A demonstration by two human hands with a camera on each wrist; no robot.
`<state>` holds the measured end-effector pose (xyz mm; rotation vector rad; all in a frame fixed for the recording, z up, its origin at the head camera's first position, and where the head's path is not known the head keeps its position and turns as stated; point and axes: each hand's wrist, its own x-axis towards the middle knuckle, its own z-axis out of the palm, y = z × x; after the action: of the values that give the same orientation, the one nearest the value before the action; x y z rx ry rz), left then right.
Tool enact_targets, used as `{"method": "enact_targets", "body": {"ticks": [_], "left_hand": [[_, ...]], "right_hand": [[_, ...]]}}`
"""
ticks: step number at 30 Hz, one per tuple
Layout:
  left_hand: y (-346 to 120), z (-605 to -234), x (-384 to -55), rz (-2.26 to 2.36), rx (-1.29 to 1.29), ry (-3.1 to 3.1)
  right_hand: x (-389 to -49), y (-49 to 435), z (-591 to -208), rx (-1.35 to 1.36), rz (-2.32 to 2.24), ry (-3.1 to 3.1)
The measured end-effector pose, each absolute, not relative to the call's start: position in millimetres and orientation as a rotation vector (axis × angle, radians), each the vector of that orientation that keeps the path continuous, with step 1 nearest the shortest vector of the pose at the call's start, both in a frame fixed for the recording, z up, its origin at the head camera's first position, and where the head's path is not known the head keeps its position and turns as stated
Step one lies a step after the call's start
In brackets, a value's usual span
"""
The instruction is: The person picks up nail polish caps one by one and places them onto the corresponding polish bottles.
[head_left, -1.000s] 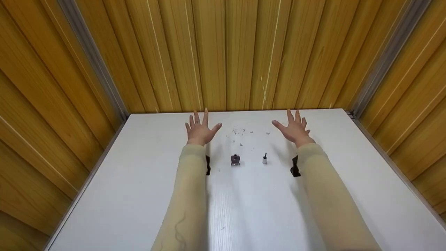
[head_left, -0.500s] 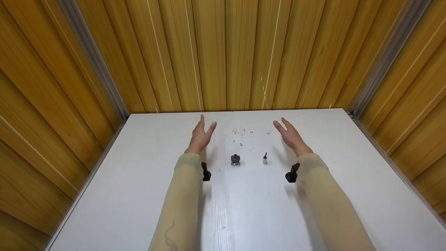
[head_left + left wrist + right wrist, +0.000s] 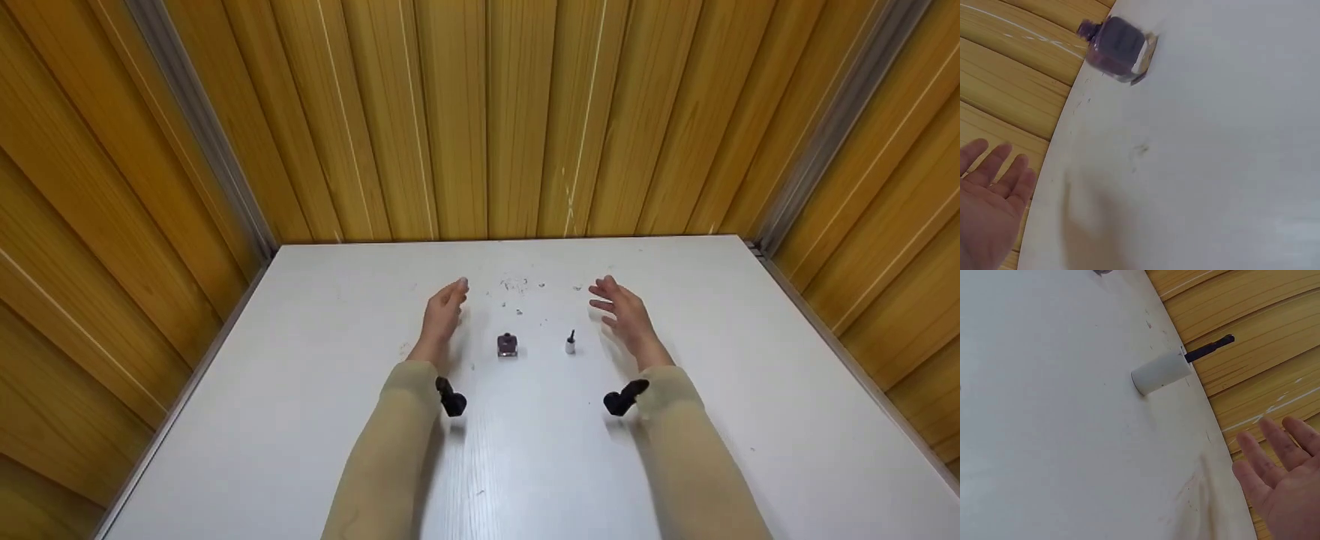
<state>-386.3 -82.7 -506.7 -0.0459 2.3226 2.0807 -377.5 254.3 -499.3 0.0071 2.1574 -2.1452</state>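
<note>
An uncapped nail polish bottle [image 3: 507, 345], dark purple with a bare neck, stands upright on the white table. To its right the white nail polish cap [image 3: 571, 347] stands with its dark brush pointing up. My left hand [image 3: 442, 315] hovers left of the bottle, holding nothing, its fingers loosely extended in the left wrist view. On the other side my right hand [image 3: 626, 315] hovers right of the cap, fingers spread and nothing in them. Neither hand touches the bottle [image 3: 1120, 48] or the cap [image 3: 1161, 373].
Dark specks and smudges [image 3: 515, 284] mark the white table [image 3: 525, 465] beyond the bottle. A yellow wood-patterned wall [image 3: 510, 120] rises at the table's far edge, with similar walls at both sides. Black wrist cameras [image 3: 452, 397] sit on both sleeves.
Both hands have drawn back toward the body from the table's far edge. Their widely spread fingers have relaxed and turned inward. The bottle and cap have stayed put.
</note>
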Motion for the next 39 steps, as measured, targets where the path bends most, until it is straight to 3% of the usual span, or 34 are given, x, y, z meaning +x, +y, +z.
{"method": "enact_targets", "body": {"ticks": [14, 39], "left_hand": [[-55.5, -529.6, -360.3, 2.198, 0.078, 2.113], [-51.2, -550.4, -343.4, 1.934, 0.262, 2.363]], "right_hand": [[-351.8, 246.6, -520.4, 0.032, -2.312, 2.039], [-338.7, 232.2, -542.5, -0.018, -1.95, 2.437]]}}
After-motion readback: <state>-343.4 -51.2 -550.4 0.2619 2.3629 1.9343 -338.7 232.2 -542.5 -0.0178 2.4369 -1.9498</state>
